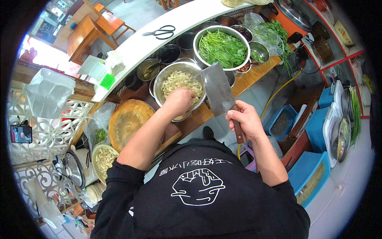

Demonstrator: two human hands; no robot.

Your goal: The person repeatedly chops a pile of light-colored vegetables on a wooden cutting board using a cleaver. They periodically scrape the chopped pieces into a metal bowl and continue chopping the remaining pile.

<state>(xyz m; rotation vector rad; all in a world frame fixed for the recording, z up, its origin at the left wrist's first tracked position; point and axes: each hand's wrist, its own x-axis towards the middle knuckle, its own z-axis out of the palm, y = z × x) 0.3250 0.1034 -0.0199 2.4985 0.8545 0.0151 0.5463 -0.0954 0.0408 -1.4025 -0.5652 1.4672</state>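
Observation:
My right hand [246,119] grips the wooden handle of a Chinese cleaver [217,89], whose broad blade points away from me, by the rim of a steel bowl [158,89]. Pale chopped vegetable pieces [173,80] fill much of that bowl. Over its near side is my left hand [181,100], fingers curled down at the pieces; whether they pinch any is hidden. Left of the bowl, a round wooden chopping block [128,119] has a damp, worn top. Behind the bowl and to the right, a larger steel bowl [195,49] holds leafy green herbs [222,47] in water.
Several small containers line the white counter [194,18], where black-handled scissors [161,32] lie. A basin of pale strips [104,159] stands near my left elbow. To the right are blue plastic bins [310,170], a yellow hose [277,89] and an orange pot [286,21].

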